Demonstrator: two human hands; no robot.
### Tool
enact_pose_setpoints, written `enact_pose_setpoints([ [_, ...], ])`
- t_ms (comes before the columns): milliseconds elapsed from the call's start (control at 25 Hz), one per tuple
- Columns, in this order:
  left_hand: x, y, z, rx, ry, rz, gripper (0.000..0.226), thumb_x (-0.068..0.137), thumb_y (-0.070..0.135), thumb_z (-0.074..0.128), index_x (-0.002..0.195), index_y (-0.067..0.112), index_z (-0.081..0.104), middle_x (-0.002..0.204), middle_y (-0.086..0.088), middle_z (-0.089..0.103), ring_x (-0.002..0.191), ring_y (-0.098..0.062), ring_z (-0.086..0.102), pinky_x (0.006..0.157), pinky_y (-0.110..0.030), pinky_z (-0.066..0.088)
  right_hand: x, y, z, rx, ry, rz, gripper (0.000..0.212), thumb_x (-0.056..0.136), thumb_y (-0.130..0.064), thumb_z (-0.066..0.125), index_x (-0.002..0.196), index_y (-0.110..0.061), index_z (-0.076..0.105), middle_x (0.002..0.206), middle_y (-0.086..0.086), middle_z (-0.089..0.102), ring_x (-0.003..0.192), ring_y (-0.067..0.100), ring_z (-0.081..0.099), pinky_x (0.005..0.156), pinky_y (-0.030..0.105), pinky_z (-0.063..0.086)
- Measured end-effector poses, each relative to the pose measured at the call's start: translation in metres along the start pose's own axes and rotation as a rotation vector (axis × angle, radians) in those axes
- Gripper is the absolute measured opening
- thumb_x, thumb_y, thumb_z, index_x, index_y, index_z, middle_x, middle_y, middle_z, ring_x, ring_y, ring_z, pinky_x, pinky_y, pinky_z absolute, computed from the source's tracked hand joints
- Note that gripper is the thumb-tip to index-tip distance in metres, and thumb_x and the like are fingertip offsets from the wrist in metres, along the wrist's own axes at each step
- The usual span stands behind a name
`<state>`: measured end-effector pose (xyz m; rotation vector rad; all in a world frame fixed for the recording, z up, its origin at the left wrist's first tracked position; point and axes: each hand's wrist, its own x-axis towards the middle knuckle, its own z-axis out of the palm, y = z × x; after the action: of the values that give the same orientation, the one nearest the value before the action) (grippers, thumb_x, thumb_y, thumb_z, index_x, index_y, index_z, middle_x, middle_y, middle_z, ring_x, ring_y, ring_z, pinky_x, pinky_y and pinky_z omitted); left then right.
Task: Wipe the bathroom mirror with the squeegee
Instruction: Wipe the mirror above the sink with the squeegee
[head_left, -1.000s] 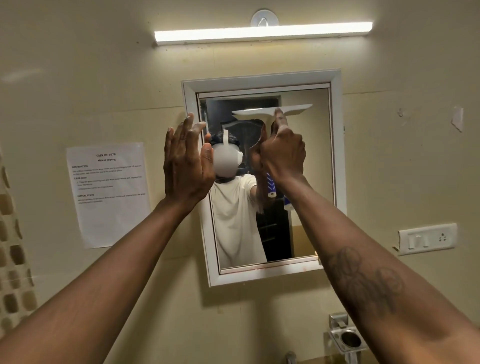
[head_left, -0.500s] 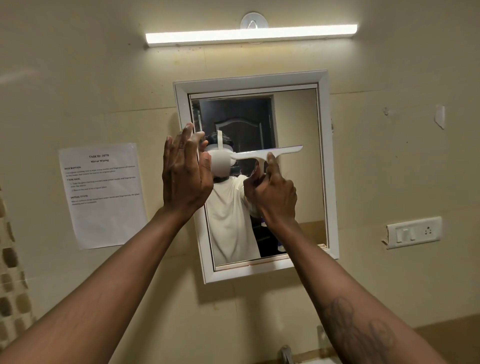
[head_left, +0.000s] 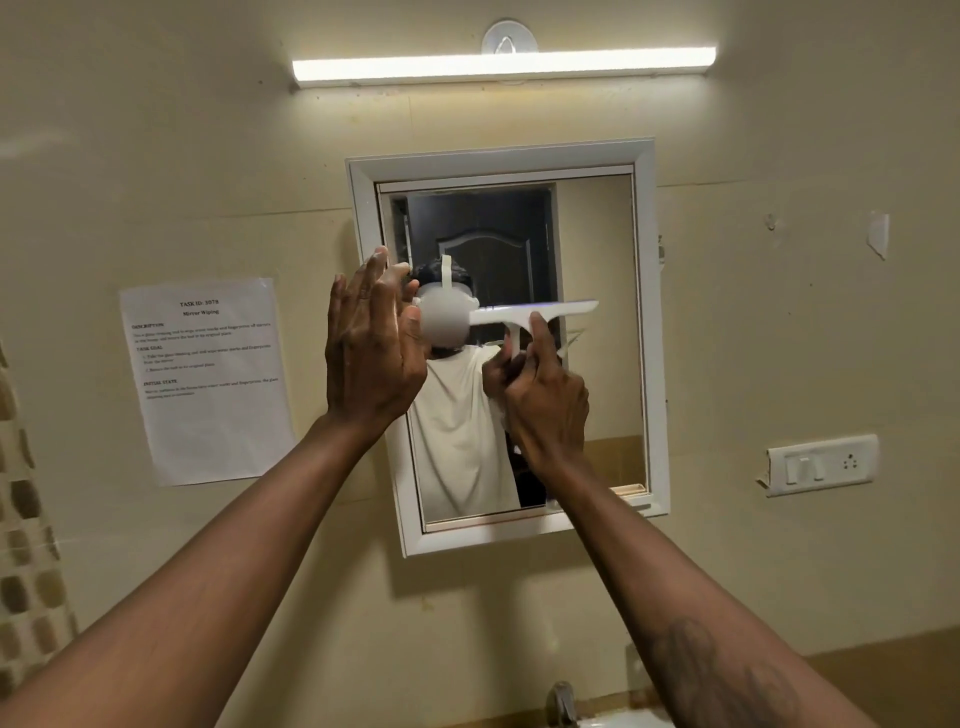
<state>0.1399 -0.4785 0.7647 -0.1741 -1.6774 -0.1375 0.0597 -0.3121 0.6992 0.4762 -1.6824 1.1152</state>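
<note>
A white-framed mirror (head_left: 644, 322) hangs on the beige wall. My right hand (head_left: 545, 405) grips the handle of a white squeegee (head_left: 535, 313), whose blade lies level across the middle of the glass, about halfway down. My left hand (head_left: 371, 348) is flat against the mirror's left frame with fingers together and pointing up, holding nothing. The glass reflects a person in a white shirt and a dark door.
A printed paper sheet (head_left: 208, 379) is stuck to the wall left of the mirror. A white switch plate (head_left: 821, 465) sits at the right. A tube light (head_left: 504, 65) glows above. A tap (head_left: 563, 704) and basin edge show at the bottom.
My right hand has drawn the squeegee down the glass from near the top of the mirror to about its middle. My left hand has stayed on the left frame.
</note>
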Motion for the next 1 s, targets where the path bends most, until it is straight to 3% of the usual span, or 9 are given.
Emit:
enact_pose_setpoints([
  [120, 0.007, -0.007, -0.010, -0.001, 0.018, -0.009, 0.046, 0.103, 0.023, 0.044, 0.147, 0.008, 0.048, 0.165, -0.014, 0.038, 0.155, -0.028, 0.034, 0.131, -0.049, 0.016, 0.044, -0.032, 0.007, 0.016, 0.035, -0.055, 0.052, 0.106, -0.025, 0.054, 0.154, -0.019, 0.038, 0.064, -0.004, 0.055, 0.049, 0.004, 0.051, 0.048, 0.030, 0.053],
  [280, 0.011, -0.022, -0.018, 0.027, 0.034, 0.000, 0.045, 0.102, 0.018, 0.047, 0.146, 0.008, 0.049, 0.165, -0.013, 0.038, 0.155, -0.026, 0.035, 0.131, -0.049, 0.018, 0.101, -0.067, 0.021, 0.001, 0.081, -0.102, 0.050, 0.104, -0.015, 0.045, 0.154, -0.014, 0.040, 0.059, -0.005, 0.050, 0.046, 0.005, 0.047, 0.041, 0.023, 0.042],
  [440, 0.012, -0.036, -0.021, 0.043, 0.052, -0.011, 0.046, 0.101, 0.013, 0.050, 0.146, 0.007, 0.049, 0.164, -0.013, 0.040, 0.153, -0.027, 0.038, 0.130, -0.050, 0.019, 0.115, -0.077, 0.037, -0.025, 0.034, -0.139, 0.059, 0.100, -0.015, 0.045, 0.157, -0.010, 0.034, 0.063, 0.000, 0.057, 0.053, 0.013, 0.057, 0.049, 0.030, 0.051],
  [640, 0.007, -0.046, -0.016, 0.019, 0.060, -0.006, 0.049, 0.101, 0.015, 0.047, 0.149, 0.010, 0.041, 0.160, -0.014, 0.045, 0.152, -0.029, 0.040, 0.131, -0.049, 0.018, 0.091, -0.062, 0.056, -0.090, 0.087, -0.118, 0.058, 0.101, -0.020, 0.053, 0.157, -0.017, 0.036, 0.060, -0.004, 0.055, 0.047, 0.009, 0.053, 0.044, 0.026, 0.048],
  [840, -0.002, -0.045, -0.012, -0.011, 0.039, -0.022, 0.046, 0.101, 0.016, 0.046, 0.146, 0.006, 0.049, 0.163, -0.013, 0.041, 0.152, -0.030, 0.040, 0.130, -0.051, 0.021, 0.028, -0.029, 0.064, -0.132, 0.084, -0.141, 0.064, 0.101, -0.046, 0.050, 0.157, -0.024, 0.030, 0.063, -0.005, 0.049, 0.046, 0.000, 0.039, 0.050, 0.025, 0.051],
  [1000, -0.007, -0.041, -0.011, -0.028, 0.022, -0.017, 0.045, 0.102, 0.018, 0.045, 0.145, 0.007, 0.050, 0.162, -0.014, 0.042, 0.151, -0.030, 0.041, 0.129, -0.052, 0.022, -0.009, -0.014, 0.066, -0.167, 0.064, -0.088, 0.061, 0.104, -0.041, 0.053, 0.158, -0.026, 0.029, 0.056, -0.005, 0.043, 0.044, 0.008, 0.044, 0.049, 0.033, 0.055],
])
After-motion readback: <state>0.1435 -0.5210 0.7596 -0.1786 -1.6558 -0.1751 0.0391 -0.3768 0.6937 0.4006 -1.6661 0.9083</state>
